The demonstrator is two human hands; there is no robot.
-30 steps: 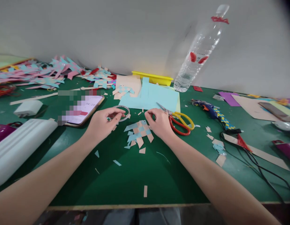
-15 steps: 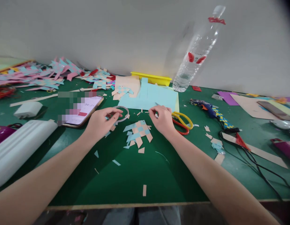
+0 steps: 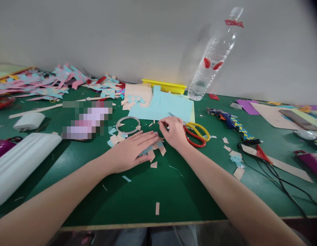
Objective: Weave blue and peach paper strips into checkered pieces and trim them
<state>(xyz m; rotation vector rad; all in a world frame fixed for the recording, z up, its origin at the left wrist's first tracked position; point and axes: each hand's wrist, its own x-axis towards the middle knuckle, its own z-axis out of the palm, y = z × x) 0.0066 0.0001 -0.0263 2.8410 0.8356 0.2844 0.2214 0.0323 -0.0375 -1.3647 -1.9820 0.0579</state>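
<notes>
My left hand (image 3: 134,150) lies flat, palm down and fingers stretched, over a woven blue-and-pink paper piece (image 3: 162,150) and covers most of it. Just beyond it rests a thin grey ring (image 3: 126,132), with small paper scraps (image 3: 114,139) beside it. My right hand (image 3: 174,131) is closed, thumb and fingertips curled together close to the tips of my left hand; whatever is in them is too small or hidden. Scissors with red and yellow handles (image 3: 204,129) lie partly behind my right hand. Light-blue paper (image 3: 171,104) is spread beyond both hands.
A tilted plastic bottle (image 3: 211,65) leans at the wall beside a yellow tray (image 3: 165,85). Heaped woven paper strips (image 3: 45,80) fill the far left. A phone (image 3: 88,124), a white charger (image 3: 29,121) and a long white device (image 3: 25,164) sit left; dark cables (image 3: 278,177) run right.
My left hand has let go of the grey ring and moved right and nearer, flattening over the woven piece. My right hand has shifted slightly left, still curled.
</notes>
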